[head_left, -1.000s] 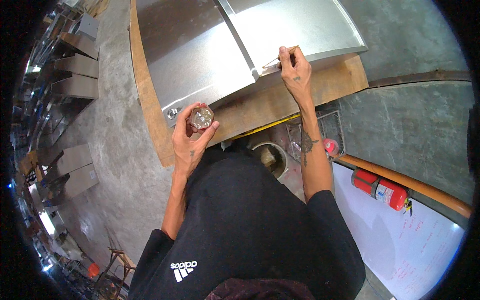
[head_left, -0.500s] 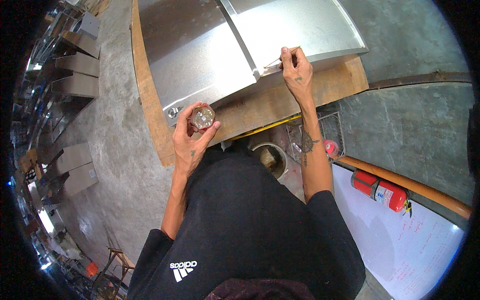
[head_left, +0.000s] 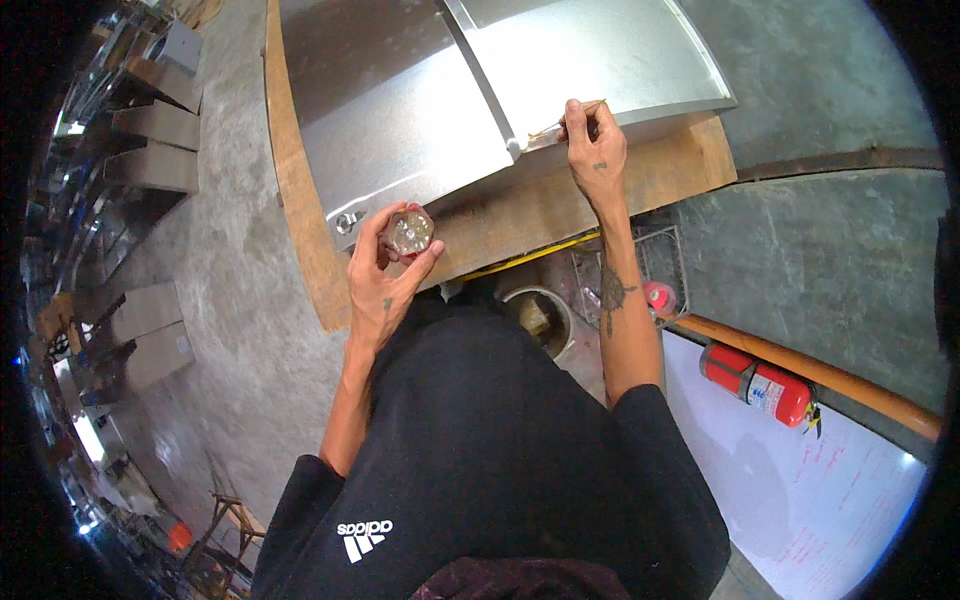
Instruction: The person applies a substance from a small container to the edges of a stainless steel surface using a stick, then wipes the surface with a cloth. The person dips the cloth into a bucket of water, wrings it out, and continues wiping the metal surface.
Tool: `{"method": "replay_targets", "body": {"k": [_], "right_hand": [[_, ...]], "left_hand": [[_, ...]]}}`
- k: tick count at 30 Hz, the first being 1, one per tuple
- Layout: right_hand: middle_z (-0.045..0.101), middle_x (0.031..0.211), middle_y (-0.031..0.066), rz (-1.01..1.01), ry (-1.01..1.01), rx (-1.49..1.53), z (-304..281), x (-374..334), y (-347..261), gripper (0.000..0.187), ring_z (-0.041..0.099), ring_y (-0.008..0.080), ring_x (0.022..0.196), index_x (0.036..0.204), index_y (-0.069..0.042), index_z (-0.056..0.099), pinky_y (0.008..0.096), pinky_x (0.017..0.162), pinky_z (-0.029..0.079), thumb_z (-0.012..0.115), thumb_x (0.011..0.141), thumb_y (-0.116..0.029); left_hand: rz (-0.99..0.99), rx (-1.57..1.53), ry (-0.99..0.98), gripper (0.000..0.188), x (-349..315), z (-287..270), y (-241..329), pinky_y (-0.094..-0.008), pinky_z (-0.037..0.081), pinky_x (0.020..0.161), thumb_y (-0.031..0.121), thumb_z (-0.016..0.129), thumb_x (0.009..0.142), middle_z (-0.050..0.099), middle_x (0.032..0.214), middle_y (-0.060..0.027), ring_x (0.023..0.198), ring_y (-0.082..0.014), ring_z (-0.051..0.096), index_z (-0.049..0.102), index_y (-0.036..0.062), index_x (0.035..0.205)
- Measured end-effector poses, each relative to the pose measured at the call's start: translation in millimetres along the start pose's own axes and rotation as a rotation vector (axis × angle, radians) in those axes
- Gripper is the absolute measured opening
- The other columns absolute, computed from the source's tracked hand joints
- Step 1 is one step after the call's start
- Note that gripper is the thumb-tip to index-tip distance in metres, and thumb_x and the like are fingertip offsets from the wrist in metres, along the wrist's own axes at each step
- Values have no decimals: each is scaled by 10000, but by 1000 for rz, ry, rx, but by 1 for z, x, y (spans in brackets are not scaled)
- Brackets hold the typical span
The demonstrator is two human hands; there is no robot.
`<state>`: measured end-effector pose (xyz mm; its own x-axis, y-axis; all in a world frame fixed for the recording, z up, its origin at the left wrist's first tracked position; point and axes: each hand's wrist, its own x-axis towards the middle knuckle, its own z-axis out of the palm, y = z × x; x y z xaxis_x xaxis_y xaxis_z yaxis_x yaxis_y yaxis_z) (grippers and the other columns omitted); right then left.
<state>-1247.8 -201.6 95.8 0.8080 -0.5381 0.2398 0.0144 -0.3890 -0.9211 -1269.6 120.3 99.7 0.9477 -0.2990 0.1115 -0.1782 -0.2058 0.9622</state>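
At the far left I see grey cartons (head_left: 140, 330) on the concrete floor (head_left: 235, 260); right of them, a sheet-metal panel (head_left: 390, 120) rests on a wooden tabletop (head_left: 305, 265), a ring fitting (head_left: 347, 222) at its near left corner. Beside that corner the left hand (head_left: 385, 280), fingers and thumb curled partway closed, holds a small round jar (head_left: 410, 232) with a reddish rim. Farther right, past the raised seam (head_left: 485, 85), the right hand (head_left: 600, 160) pinches a thin wooden stick (head_left: 545, 129) between nearly closed thumb and fingers, its tip by the seam's near end; whether it touches metal I can't tell. At the far right, a red fire extinguisher (head_left: 757, 385) lies against a whiteboard (head_left: 800, 480). To work neatly here, I judge, the stick wants a loose, steady pinch and light tip pressure, with the jar kept level and close. Compared with a second ago, the right hand sits slightly farther right and nearer; both grips look unchanged.
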Motion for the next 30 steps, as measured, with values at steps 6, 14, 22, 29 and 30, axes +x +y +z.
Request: {"method": "replay_targets", "body": {"k": [6, 14, 22, 29, 30], "right_hand": [[648, 824, 0, -32, -71, -35, -3, -6, -1, 351, 576, 83, 798, 956, -22, 668, 276, 741, 485, 662, 1126, -328], [605, 736, 37, -129, -36, -37, 1, -7, 5, 374, 528, 120, 701, 947, 2, 683, 332, 644, 468, 686, 1102, -339], [593, 729, 36, -112, -47, -53, 2, -8, 1, 386, 517, 123, 697, 934, -2, 675, 339, 641, 465, 676, 1106, -347], [604, 732, 42, -116, -51, -43, 2, -7, 1, 399, 530, 129, 698, 927, -6, 675, 343, 645, 470, 669, 1109, -361], [606, 732, 45, -125, -48, -33, 2, -7, 3, 400, 532, 129, 697, 928, -6, 676, 343, 646, 471, 669, 1109, -363]], "left_hand": [[-11, 5, -16, 610, 1, 0, 1, -307, 646, 864, 139, 912, 907, 710, 1274, -122, 1074, -185, 738, 625, 32, 1435], [4, 30, -16, 612, 2, 0, -5, -300, 644, 838, 151, 910, 910, 715, 1271, -125, 1049, -178, 738, 625, 42, 1441], [-3, 9, -16, 621, 2, 1, -5, -310, 646, 852, 158, 909, 911, 717, 1271, -124, 1038, -180, 740, 619, 46, 1448], [-2, 12, -24, 618, 1, 2, -5, -304, 648, 820, 165, 909, 913, 717, 1271, -128, 1006, -170, 742, 620, 45, 1446], [3, 17, -22, 618, 1, 2, -5, -303, 646, 818, 166, 910, 912, 718, 1267, -129, 1004, -170, 742, 621, 45, 1445]]}}
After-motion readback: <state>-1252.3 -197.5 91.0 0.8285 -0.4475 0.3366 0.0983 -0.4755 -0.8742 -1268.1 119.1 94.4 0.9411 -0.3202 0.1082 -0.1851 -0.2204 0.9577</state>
